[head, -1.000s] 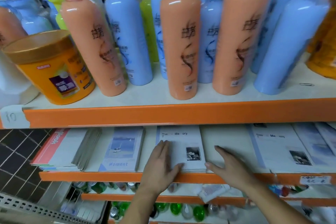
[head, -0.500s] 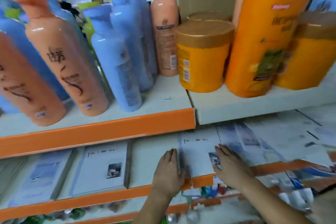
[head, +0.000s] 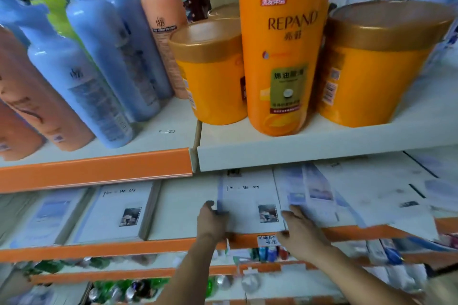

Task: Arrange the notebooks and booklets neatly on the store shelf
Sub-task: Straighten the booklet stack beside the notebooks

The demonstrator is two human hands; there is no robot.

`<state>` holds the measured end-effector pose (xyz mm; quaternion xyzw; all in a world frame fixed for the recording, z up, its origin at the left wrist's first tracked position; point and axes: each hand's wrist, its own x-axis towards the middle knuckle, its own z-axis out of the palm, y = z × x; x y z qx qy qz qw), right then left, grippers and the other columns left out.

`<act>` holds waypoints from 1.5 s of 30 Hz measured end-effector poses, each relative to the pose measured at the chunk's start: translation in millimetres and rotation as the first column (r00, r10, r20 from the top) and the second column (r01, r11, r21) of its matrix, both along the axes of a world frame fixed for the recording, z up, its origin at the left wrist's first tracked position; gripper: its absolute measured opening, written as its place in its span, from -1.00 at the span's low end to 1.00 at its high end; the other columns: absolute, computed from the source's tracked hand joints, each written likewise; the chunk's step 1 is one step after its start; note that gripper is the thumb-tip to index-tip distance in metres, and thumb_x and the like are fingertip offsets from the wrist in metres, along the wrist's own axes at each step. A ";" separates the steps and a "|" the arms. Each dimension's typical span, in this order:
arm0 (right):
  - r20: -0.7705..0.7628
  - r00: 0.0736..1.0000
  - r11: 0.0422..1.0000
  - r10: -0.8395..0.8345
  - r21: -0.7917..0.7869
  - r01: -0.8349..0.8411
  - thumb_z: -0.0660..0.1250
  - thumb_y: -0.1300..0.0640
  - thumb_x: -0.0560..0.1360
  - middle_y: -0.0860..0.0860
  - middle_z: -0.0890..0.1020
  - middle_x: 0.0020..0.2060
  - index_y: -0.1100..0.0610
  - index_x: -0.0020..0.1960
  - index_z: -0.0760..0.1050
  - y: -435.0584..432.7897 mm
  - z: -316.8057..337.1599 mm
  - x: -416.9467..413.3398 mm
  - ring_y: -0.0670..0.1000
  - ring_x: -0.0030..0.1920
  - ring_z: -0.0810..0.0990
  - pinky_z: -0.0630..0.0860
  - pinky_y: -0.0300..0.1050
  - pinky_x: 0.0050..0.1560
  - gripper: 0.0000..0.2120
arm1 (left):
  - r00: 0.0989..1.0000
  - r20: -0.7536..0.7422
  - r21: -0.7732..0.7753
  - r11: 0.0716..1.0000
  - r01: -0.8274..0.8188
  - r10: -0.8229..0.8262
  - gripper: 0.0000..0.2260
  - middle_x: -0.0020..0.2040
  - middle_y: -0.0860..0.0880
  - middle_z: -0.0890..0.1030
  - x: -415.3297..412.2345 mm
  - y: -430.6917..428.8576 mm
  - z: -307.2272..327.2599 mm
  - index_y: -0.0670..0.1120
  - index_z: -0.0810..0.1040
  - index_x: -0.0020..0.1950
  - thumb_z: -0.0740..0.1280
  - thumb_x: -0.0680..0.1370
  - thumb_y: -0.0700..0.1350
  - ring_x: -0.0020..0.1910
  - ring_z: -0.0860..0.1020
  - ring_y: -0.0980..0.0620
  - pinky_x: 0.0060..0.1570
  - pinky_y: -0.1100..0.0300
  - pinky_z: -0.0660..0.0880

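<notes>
Now: two hands are framing a notebook at the shelf's front edge

Left hand (head: 213, 220) is gripping the left edge of the notebook (head: 250, 202), its fingers curling over that edge near the front left corner. Right hand (head: 301, 235) is lying on the opposite side, with its fingers stretching across the cover by the right edge and its thumb running along the front edge. Whether it is pinching or only pressing, I cannot tell. The hands are sitting apart, with the notebook's width between them.

The notebook is lying flat on the shelf (head: 183, 208), its front edge reaching the shelf's orange front lip, just above a handwritten tag (head: 266, 240). Its white cover is showing a small photo near the front right corner. Against its right edge, booklets (head: 347, 195) are fanning out untidily, overlapping one another toward the shelf's right end.

Toward the left, past a bare strip of shelf, a second notebook (head: 116, 213) with the same cover is lying flat at the front edge. A blue booklet (head: 47, 215) is lying just beside it, farther left.

On the upper shelf (head: 153, 138), blue bottles (head: 81, 82) are standing at the left. An orange bottle (head: 282, 52) is standing between two tubs (head: 210, 77) at the right.
</notes>
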<state>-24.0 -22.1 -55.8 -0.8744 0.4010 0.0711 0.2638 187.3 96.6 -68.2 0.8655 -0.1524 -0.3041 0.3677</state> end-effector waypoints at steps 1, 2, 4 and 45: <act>0.007 1.000 1.000 0.000 -0.004 0.000 0.25 -0.10 0.57 0.05 0.23 0.49 0.12 0.48 0.32 -0.9 0.7 0.5 0.07 0.46 0.34 0.34 -0.03 0.43 -0.46 | 0.998 -0.022 -0.055 0.997 -0.052 0.051 -0.77 -0.06 -0.11 0.67 1.6 1.9 2.1 -0.19 0.57 0.16 0.41 0.51 -0.20 -0.14 0.63 -0.11 -0.09 -0.03 0.61; 0.023 1.000 1.000 0.002 -0.005 -0.002 0.25 -0.11 0.57 0.04 0.25 0.46 0.12 0.48 0.33 -2.3 -0.3 0.5 0.05 0.46 0.33 0.34 -0.04 0.43 -0.45 | 0.995 -0.054 -0.109 0.990 -0.091 0.085 -0.84 -0.11 -0.13 0.67 3.0 4.5 2.9 -0.20 0.60 0.11 0.38 0.53 -0.22 -0.20 0.62 -0.12 -0.18 -0.05 0.61; 0.063 0.998 1.000 0.002 0.009 -0.003 0.25 -0.12 0.59 0.02 0.30 0.43 0.13 0.49 0.32 -6.4 -1.1 0.6 0.02 0.45 0.31 0.30 -0.07 0.46 -0.44 | 0.971 -0.199 -0.216 0.960 -0.178 0.135 -0.91 -0.08 -0.18 0.65 2.3 9.3 5.3 -0.18 0.58 0.07 0.33 0.58 -0.26 -0.20 0.60 -0.15 -0.27 -0.01 0.58; 0.460 0.576 0.540 -0.675 0.841 -0.038 0.31 0.21 0.62 -0.10 0.64 0.08 0.04 0.15 0.57 130.9 38.8 213.5 -0.07 0.07 0.60 0.63 0.05 -0.18 -0.84 | 0.806 0.566 0.190 0.979 0.078 -0.174 -0.41 0.51 -0.16 0.34 200.2 218.3 59.2 -0.23 0.29 0.54 0.27 0.63 0.08 0.51 0.26 -0.12 0.48 0.07 0.22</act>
